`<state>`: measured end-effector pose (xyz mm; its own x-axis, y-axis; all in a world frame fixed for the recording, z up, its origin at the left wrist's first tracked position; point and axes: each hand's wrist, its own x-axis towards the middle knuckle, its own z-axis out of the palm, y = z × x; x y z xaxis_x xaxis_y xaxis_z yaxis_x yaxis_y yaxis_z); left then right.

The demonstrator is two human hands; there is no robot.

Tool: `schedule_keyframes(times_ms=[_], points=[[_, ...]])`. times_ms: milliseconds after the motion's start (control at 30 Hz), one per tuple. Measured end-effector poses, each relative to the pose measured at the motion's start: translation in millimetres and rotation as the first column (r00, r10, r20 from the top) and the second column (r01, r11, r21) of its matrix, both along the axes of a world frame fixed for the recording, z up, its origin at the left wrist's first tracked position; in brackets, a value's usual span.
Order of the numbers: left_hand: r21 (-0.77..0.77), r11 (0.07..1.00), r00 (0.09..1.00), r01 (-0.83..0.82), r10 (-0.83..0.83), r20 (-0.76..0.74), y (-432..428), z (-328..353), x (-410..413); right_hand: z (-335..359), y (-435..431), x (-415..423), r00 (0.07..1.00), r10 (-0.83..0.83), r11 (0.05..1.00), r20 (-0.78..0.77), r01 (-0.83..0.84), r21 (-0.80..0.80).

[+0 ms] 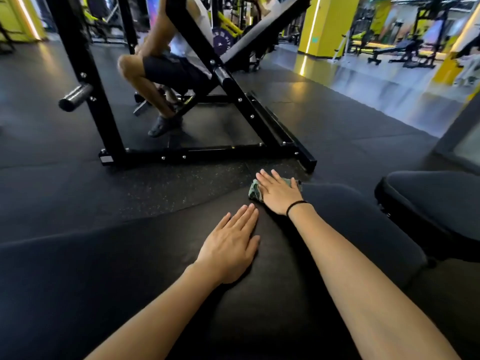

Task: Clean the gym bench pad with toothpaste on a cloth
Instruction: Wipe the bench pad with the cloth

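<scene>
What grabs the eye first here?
The right hand presses flat on a crumpled green patterned cloth at the far edge of the wide black padded bench pad; the left hand rests flat on the pad, nearer. Beyond, a seated person occupies a black steel machine frame.

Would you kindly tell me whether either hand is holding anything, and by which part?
Nothing is gripped. The right hand presses flat on top of the green cloth with straight fingers; the left hand rests open on the bench pad.
</scene>
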<state>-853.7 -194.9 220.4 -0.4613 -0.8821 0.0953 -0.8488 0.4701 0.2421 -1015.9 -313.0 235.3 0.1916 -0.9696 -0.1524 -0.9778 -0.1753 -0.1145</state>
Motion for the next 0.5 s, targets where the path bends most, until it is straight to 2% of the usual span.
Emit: schedule_keyframes(times_ms=[133, 267, 333, 400, 500], points=[[0.019, 1.0, 0.999, -0.01, 0.01, 0.036, 1.5, 1.1, -2.7, -4.2, 48.7, -16.1, 0.989, 0.149, 0.987, -0.002, -0.149, -0.058], [0.017, 1.0, 0.998, -0.015, 0.014, 0.054, 1.2, 0.3, -2.1, -1.5, 162.1, -54.0, 0.942, 0.335, 0.941, 0.019, -0.334, -0.062], [0.007, 1.0, 0.998, -0.021, 0.02, 0.052, 1.8, -1.4, -2.6, -5.4, 211.4, -71.3, 0.915, 0.403, 0.909, -0.022, -0.403, -0.108], [0.01, 1.0, 0.999, -0.022, 0.022, 0.045, 1.6, -1.8, -3.8, -5.1, 235.7, -82.5, 0.908, 0.414, 0.907, -0.058, -0.417, -0.063], [0.032, 0.999, 0.999, -0.035, 0.033, 0.038, 0.1, -0.2, -3.8, 5.0, 220.1, -81.4, 0.912, 0.403, 0.914, -0.069, -0.405, -0.01]])
